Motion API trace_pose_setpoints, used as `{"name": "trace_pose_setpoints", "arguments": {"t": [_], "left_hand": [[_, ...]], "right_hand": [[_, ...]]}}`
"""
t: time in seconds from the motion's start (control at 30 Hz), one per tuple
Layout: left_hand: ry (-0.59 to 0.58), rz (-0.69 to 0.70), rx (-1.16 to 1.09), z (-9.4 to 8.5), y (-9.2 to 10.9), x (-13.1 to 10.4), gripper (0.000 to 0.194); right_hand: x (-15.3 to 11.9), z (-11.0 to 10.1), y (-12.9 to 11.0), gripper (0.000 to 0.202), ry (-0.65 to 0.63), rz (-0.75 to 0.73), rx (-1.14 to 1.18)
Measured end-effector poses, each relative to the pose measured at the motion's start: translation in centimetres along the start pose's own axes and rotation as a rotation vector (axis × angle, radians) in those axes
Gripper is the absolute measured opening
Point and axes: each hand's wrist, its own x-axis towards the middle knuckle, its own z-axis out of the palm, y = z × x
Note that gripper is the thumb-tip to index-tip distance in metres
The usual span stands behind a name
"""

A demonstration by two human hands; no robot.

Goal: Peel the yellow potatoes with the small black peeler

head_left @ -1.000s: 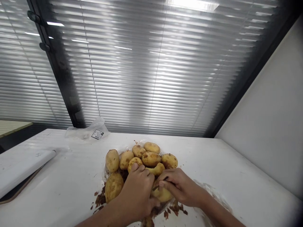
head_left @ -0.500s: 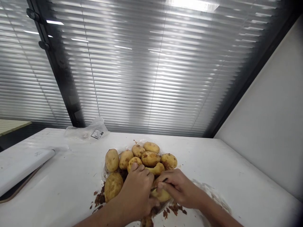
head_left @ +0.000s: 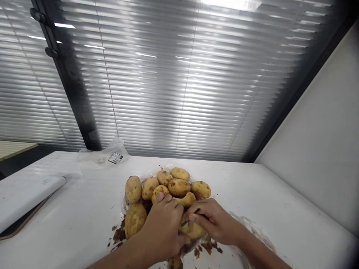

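Note:
A potato with pale yellow flesh showing lies low in the middle, steadied by my left hand, whose fingers are closed around its left side. My right hand grips a slim dark tool that looks like a peeler. Its working end rests against the top of that potato, and the rest of it is hidden by my fingers. Just beyond my hands is a curved, partly peeled potato. Close to my left wrist sits a large potato.
Several more potatoes are heaped behind my hands on clear plastic. Brown peel scraps lie around them on the white table. A labelled plastic bag is at the back left, a white flat object at the left, and crumpled clear plastic by my right forearm.
The peeler and my right hand have shifted slightly over the potato. My left hand keeps its hold, and the other potatoes stay where they were.

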Motion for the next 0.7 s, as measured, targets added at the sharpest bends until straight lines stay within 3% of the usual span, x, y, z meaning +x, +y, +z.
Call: {"name": "trace_pose_setpoints", "arguments": {"t": [0.7], "left_hand": [[-0.002,0.015,0.009,0.14,0.25,-0.19,0.028]], "right_hand": [[-0.23,-0.32,-0.17,0.04,-0.009,0.029,0.004]]}}
